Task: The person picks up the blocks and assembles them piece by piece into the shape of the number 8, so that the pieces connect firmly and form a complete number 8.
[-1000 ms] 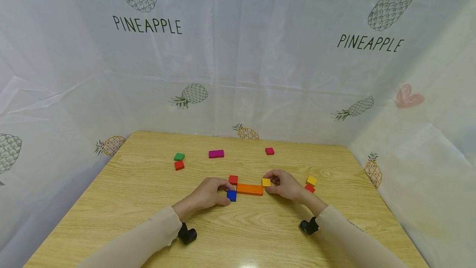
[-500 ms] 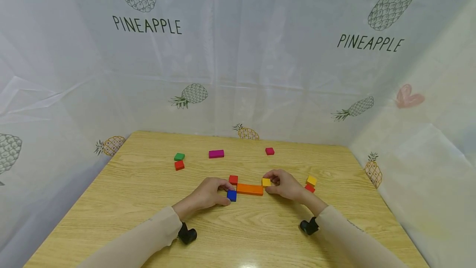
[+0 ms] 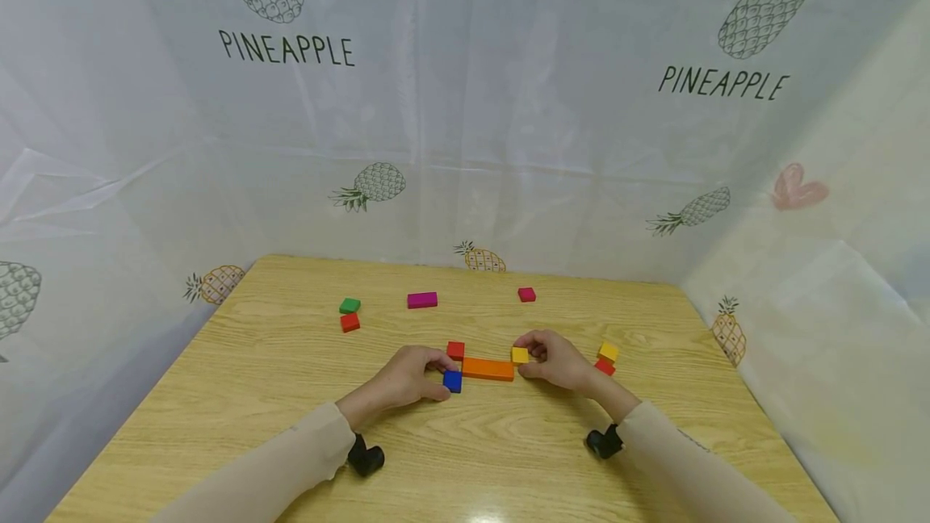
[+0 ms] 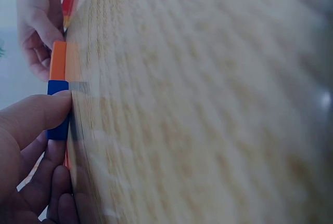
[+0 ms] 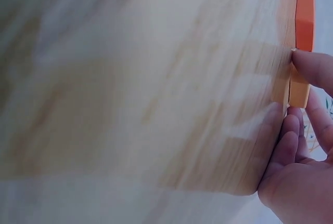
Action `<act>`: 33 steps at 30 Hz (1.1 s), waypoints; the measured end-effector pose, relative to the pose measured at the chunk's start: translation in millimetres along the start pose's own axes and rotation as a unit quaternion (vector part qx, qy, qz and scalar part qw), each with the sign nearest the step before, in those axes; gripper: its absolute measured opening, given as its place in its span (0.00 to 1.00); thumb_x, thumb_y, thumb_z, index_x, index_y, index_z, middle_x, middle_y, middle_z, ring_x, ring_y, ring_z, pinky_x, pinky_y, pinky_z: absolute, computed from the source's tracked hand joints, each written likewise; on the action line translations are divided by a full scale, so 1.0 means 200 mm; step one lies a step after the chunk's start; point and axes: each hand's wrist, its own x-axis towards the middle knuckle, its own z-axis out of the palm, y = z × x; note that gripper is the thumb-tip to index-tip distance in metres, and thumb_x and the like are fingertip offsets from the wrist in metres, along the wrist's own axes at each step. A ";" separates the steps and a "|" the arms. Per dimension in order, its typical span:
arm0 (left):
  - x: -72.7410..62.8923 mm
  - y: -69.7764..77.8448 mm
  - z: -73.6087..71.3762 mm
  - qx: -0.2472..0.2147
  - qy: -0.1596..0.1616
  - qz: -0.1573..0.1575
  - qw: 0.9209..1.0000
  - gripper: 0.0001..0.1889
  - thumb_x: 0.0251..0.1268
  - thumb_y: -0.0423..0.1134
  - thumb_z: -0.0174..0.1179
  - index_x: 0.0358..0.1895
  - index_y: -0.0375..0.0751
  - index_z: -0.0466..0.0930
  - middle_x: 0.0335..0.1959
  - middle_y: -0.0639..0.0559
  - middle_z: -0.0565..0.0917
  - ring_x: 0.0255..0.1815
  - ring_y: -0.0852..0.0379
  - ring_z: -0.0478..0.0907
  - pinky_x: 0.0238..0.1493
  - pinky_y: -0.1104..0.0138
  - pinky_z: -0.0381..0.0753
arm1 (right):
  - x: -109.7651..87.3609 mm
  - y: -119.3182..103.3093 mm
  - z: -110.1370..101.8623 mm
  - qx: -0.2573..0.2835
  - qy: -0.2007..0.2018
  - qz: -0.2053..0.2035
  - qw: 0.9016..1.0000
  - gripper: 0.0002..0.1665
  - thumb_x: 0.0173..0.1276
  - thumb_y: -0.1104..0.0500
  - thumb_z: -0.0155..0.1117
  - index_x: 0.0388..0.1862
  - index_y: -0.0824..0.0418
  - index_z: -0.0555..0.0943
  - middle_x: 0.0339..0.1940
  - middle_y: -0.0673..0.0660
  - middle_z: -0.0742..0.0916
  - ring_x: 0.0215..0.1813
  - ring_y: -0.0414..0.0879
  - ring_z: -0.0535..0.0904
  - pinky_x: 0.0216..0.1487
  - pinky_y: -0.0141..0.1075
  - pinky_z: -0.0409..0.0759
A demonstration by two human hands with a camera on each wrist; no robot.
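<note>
My left hand (image 3: 405, 378) pinches a blue block (image 3: 452, 382) between thumb and fingers at the left end of a long orange block (image 3: 488, 370). A red block (image 3: 455, 351) lies just behind the blue one, near the left fingertips. At the orange block's other end, my right hand (image 3: 555, 360) pinches a yellow block (image 3: 520, 356) by its front and back. In the left wrist view the thumb lies on the blue block (image 4: 58, 110), which lines up with the orange block (image 4: 58, 60). The right wrist view has the yellow block (image 5: 298, 90) close to the orange block's end (image 5: 305, 31).
Farther back on the wooden table (image 3: 291, 394) lie a green block (image 3: 350, 306), a red block (image 3: 350, 322), a purple block (image 3: 422, 300) and a crimson block (image 3: 526, 294). Right of my right hand sit another yellow block (image 3: 609, 353) and a red block (image 3: 605, 367). A pineapple-print curtain (image 3: 508, 119) hangs behind.
</note>
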 end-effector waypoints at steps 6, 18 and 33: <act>0.00 0.00 0.00 0.006 -0.001 0.004 1.000 0.17 0.60 0.37 0.80 0.51 0.51 0.90 0.46 0.59 0.87 0.49 0.57 0.81 0.59 0.53 0.81 | -0.01 0.00 -0.01 0.012 -0.019 0.000 1.000 0.25 0.71 0.61 0.75 0.64 0.66 0.81 0.59 0.63 0.83 0.55 0.54 0.75 0.60 0.46 0.76; 0.00 0.00 0.00 0.012 0.001 0.014 1.000 0.16 0.60 0.36 0.80 0.51 0.49 0.90 0.45 0.59 0.87 0.49 0.57 0.81 0.59 0.52 0.81 | -0.03 0.02 -0.07 0.052 -0.048 0.002 0.998 0.30 0.73 0.62 0.73 0.70 0.67 0.76 0.66 0.65 0.81 0.60 0.58 0.77 0.62 0.45 0.77; -0.01 0.01 0.00 0.014 0.008 0.019 1.000 0.16 0.59 0.37 0.80 0.50 0.48 0.90 0.45 0.58 0.88 0.48 0.56 0.81 0.57 0.53 0.82 | -0.13 0.03 -0.22 0.035 -0.007 0.009 0.999 0.32 0.74 0.59 0.73 0.71 0.68 0.75 0.66 0.71 0.78 0.58 0.56 0.79 0.54 0.36 0.82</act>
